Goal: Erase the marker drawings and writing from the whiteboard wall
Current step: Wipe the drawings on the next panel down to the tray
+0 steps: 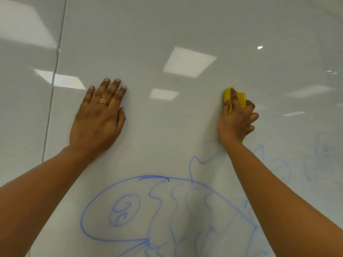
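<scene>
Landmark: the blue fish drawing [148, 210], low on the whiteboard wall [167, 25]; I give every place from it.
Left hand: my left hand [98, 119] lies flat on the board above the fish's head end, fingers straight and spread. It grasps nothing and only props me.
Right hand: my right hand [236, 121] sits above the fish's tail end, fingers curled round a yellow cloth [241, 98] and pressing it to the board.
Where the work lies: the fish is below both hands, between my forearms. Its top fin line rises to just under my right wrist.
Long axis: the fish runs sideways, head under my left arm and tail passing behind my right forearm.
Nearer hand: the right one, with the cloth, is closest to the ink, so I judge the next stroke goes downward from there and then across toward the head.
Other marks: faint blue smears [324, 151] lie beyond the tail, to the fish's right; they look half wiped.
In the way: my own right forearm covers the tail, so I cannot tell how much ink sits under it. My left arm crosses beside the head end.
Around: a dark panel seam [55, 58] runs up the board past the fish's head side, and ceiling light reflections [189, 62] shine above.
Progress: my guess is most of the fish is left to erase.
</scene>
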A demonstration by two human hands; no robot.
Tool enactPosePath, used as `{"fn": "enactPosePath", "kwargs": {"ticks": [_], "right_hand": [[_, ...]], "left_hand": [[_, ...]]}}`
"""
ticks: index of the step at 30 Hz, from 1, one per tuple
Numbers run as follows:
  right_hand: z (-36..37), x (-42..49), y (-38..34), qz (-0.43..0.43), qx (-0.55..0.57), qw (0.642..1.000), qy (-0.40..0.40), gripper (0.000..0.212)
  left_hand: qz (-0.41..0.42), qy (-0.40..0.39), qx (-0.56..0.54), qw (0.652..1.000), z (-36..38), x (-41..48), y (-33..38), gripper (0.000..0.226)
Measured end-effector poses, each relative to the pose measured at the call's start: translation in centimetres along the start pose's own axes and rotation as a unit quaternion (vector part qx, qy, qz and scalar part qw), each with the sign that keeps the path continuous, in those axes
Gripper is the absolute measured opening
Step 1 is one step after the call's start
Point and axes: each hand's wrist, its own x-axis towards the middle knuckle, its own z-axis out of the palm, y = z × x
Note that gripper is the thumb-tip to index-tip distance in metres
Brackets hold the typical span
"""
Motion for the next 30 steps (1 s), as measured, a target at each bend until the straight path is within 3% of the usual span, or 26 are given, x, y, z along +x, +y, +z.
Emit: {"fn": "enactPosePath", "kwargs": {"ticks": [7, 12, 16, 22, 26, 30], "right_hand": [[1.0, -6.7, -4.4, -0.142, -0.027, 0.989, -0.021, 0.043], [1.2, -10.4, -5.4, -0.337, -0.017, 0.941, -0.035, 0.041], [0.6, -9.4, -4.3, -0.384, -0.022, 0.922, -0.04, 0.039], [0.1, -5.8, -2.5, -0.309, -0.031, 0.95, -0.024, 0.043], [-0.5, -2.0, -0.3, -0.14, -0.058, 0.988, -0.032, 0.042], [-0.5, 0.0, -0.2, -0.005, 0.007, 1.0, -0.013, 0.04]], "left_hand": [[0.001, 0.007, 0.004, 1.0, 0.1, 0.0, 0.1, 0.052], [0.0, 0.008, 0.004, 1.0, 0.1, 0.1, 0.2, 0.052], [-0.001, 0.009, 0.001, 1.0, 0.0, 0.0, 0.1, 0.052], [0.002, 0.009, -0.004, 1.0, 0.0, -0.2, 0.0, 0.051], [0.004, 0.011, -0.006, 1.0, 0.0, -0.2, 0.0, 0.051], [0.003, 0.012, -0.005, 1.0, 0.0, -0.2, 0.1, 0.05]]}}
